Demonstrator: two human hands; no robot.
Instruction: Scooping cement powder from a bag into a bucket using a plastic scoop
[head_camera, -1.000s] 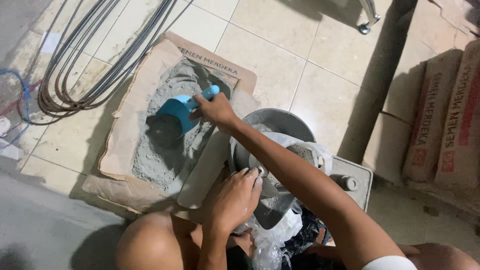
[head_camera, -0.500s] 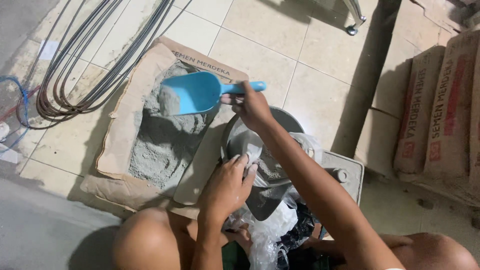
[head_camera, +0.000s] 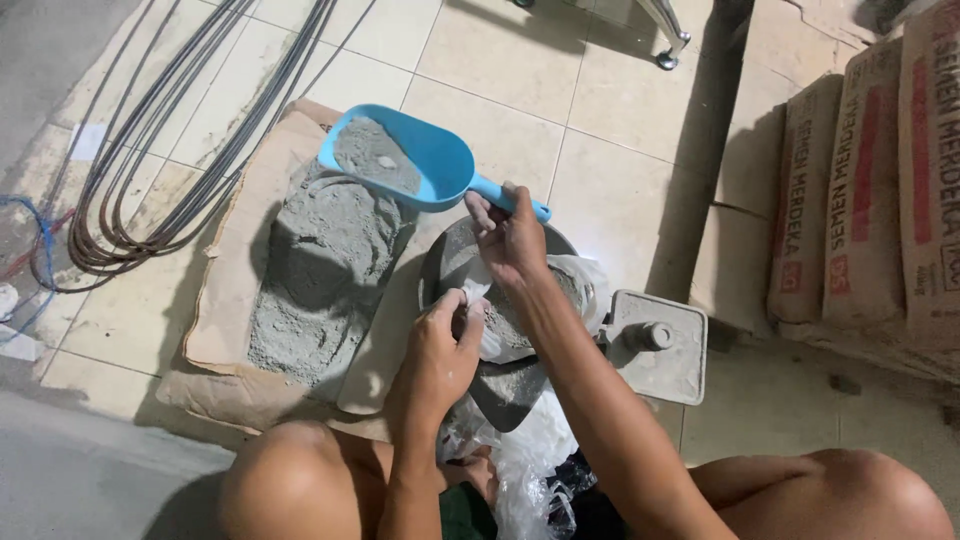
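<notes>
The right hand (head_camera: 512, 238) was closed around the handle of the blue scoop (head_camera: 400, 158), which hung level and loaded with grey cement powder (head_camera: 372, 158) just above and to the left of the metal bowl (head_camera: 450, 270); the left hand (head_camera: 440, 355) was pinched shut on the rim of a thin clear plastic bag (head_camera: 490, 335) held open over that bowl, on the near side of it; to the left of the bowl lay the torn-open paper sack (head_camera: 230, 290) with its heap of loose cement (head_camera: 315, 270), and to the right of the bowl stood a dusty grey weighing scale (head_camera: 655, 345); beyond the scale, further right of the bowl, full cement sacks (head_camera: 860, 200) leaned in a row, and a coil of steel wire (head_camera: 150, 150) lay on the tiled floor (head_camera: 600, 110) well to the left of the bowl. To do this step well, I judged that the scoop should be kept level until its lip sat right over the bag's mouth (a fine powder spills and clouds at the slightest tilt); the left hand ought to hold the mouth wide and taut; the pour should be slow and low, close to the opening, so that dust stayed down and any stray powder fell into the bowl.
</notes>
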